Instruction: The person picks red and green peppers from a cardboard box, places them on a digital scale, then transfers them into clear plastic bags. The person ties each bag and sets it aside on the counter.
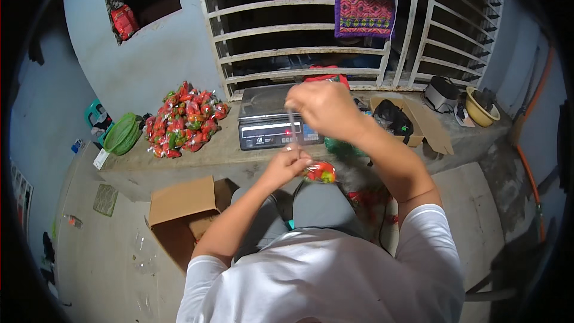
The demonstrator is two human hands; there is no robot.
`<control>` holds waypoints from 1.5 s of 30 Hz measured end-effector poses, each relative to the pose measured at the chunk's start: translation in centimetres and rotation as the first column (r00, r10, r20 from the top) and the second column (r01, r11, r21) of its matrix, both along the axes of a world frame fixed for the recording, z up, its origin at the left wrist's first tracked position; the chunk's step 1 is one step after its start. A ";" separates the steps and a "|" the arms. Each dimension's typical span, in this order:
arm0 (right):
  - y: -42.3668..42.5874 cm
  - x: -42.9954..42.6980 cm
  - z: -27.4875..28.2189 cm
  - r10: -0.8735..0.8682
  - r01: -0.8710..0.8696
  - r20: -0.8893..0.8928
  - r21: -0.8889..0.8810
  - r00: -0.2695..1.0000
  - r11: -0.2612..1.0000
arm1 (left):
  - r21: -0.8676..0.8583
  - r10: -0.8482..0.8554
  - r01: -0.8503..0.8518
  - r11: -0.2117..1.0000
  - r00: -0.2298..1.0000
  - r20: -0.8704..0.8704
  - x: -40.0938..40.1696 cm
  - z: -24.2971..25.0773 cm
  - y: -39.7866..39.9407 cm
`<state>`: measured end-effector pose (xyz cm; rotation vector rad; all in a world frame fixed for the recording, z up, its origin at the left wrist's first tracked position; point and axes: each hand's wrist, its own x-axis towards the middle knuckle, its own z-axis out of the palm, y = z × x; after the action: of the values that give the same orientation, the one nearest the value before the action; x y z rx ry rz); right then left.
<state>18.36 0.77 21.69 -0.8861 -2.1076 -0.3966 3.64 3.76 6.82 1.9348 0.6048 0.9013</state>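
Observation:
My left hand grips the gathered neck of a small clear plastic bag of red and green peppers, in front of the ledge. Above it, my right hand is raised with its fingers pinched on a thin translucent strip, which runs down to my left hand. Behind my hands a digital weighing scale stands on the concrete ledge, its platform partly hidden by my right hand. Left of the scale lies a heap of bagged peppers.
A green plastic basket is at the ledge's left. To the right are a cardboard box holding a black item and a yellow basin. An open cardboard box stands left of my legs. White window bars rise behind the ledge.

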 end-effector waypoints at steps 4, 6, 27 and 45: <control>1.5 4.1 -1.8 -0.148 0.135 -0.100 -0.125 0.984 0.983 | 0.063 0.268 -0.272 0.960 0.961 0.067 -2.7 -1.1 0.2; 0.7 4.3 -3.3 -0.194 0.163 -0.103 -0.250 0.976 0.954 | 0.227 0.407 -0.397 0.890 0.913 0.001 -3.8 -1.6 0.2; 3.3 1.9 -22.0 -0.340 -0.886 -0.875 -0.423 0.345 0.191 | -0.706 0.182 -0.067 0.705 0.979 0.089 -7.4 -3.4 1.0; 2.4 1.2 -23.6 -0.285 -0.674 -0.666 -0.734 0.689 0.086 | -0.611 0.144 -0.276 0.742 0.956 -0.257 -7.9 -5.6 -3.5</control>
<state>19.52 3.19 -1.87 -1.0816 -1.4094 1.6464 -4.24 0.28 1.20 1.3382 1.1104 0.5282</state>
